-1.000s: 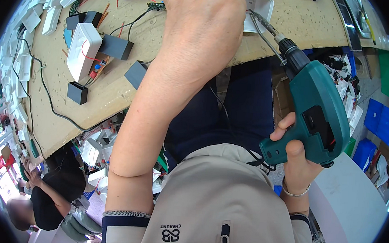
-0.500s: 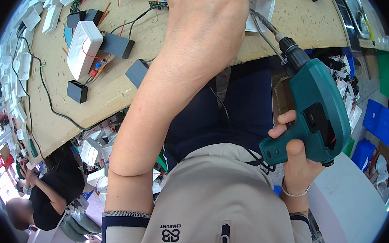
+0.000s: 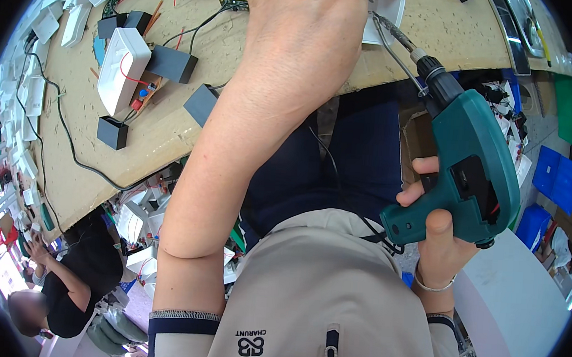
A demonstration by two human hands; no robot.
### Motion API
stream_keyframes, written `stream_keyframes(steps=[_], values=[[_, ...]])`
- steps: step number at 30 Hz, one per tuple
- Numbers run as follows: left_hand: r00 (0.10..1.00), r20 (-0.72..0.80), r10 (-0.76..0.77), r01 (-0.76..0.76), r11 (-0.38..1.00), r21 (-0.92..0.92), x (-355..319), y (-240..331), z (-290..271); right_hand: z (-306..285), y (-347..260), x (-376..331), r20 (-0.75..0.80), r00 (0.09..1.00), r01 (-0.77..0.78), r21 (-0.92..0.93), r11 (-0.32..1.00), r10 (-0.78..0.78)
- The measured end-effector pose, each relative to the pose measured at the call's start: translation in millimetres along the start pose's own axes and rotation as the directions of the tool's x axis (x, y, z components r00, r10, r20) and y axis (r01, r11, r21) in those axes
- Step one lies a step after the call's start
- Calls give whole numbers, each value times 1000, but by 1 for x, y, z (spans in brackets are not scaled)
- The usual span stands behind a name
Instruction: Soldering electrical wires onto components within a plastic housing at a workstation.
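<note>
My right hand point(image 3: 446, 239) grips the handle of a green pistol-shaped soldering gun point(image 3: 477, 145). Its thin metal tip and the curved feed tube beside it point up and left, reaching into a white plastic housing point(image 3: 392, 7) at the table's near edge. My left hand point(image 3: 302, 37) is bent over the table against the left side of this housing, its back facing up. Its fingers are hidden behind the hand and past the top edge, so what they hold cannot be seen. A small green circuit board point(image 3: 233, 4) with wires lies just left of that hand.
On the table point(image 3: 155, 153), a white housing point(image 3: 122, 71) and several dark grey boxes point(image 3: 172, 64) with wires lie to the left. White housings point(image 3: 44, 25) are heaped along the far-left edge. A black cable point(image 3: 70, 140) crosses there. Another person point(image 3: 80, 277) sits at lower left.
The soldering gun has moved slightly right and down, and its tip shows a little more beside my left hand. My left hand has hardly moved.
</note>
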State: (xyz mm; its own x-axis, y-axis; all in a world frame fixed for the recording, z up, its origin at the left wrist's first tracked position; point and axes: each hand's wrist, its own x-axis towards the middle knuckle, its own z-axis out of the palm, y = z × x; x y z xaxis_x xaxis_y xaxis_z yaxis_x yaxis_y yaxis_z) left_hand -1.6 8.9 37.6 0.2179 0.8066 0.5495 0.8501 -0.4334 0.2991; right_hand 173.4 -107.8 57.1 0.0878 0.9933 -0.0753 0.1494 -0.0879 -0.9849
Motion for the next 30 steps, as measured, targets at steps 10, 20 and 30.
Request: stream_keyframes(steps=[10, 20, 30], values=[[1000, -7, 11, -11, 1000, 27, 0, 0, 0, 0, 1, 0, 4, 1000, 3, -17, 1000, -3], [1000, -12, 2, -2, 1000, 9, -1, -1, 0, -1, 0, -3, 15, 1000, -20, 16, 1000, 20], [999, -35, 14, -14, 1000, -7, -3, 2, -3, -13, 0, -10, 48, 999, -19, 46, 999, 17]])
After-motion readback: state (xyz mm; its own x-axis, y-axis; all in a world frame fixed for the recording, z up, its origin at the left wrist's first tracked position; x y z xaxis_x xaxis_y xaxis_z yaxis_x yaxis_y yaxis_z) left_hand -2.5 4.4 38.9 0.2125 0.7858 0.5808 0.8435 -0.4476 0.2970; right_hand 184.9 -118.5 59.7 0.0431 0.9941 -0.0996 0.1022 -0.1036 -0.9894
